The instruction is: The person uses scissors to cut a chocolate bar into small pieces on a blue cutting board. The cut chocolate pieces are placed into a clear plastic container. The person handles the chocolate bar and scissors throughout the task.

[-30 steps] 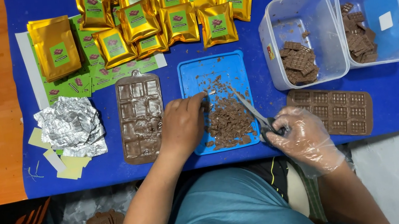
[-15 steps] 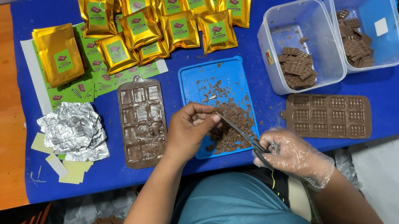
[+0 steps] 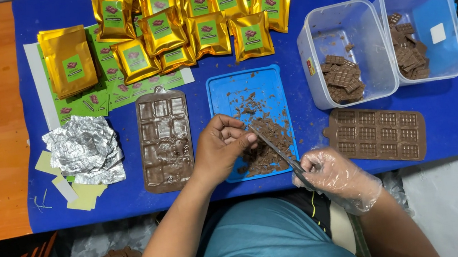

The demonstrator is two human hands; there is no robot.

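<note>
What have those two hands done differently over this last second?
The left hand lifted off the blue board and now pinches a chocolate piece at the scissors. The gloved right hand drew back toward the body, holding them throughout. Moulds, tubs and gold pouches stayed put.

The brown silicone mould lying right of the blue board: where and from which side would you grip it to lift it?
Probably by the small tab at the left end of the brown mould, pinched from the left. It lies flat with cavities up, so only the rim offers a hold, and the containers crowd its far side.
</note>
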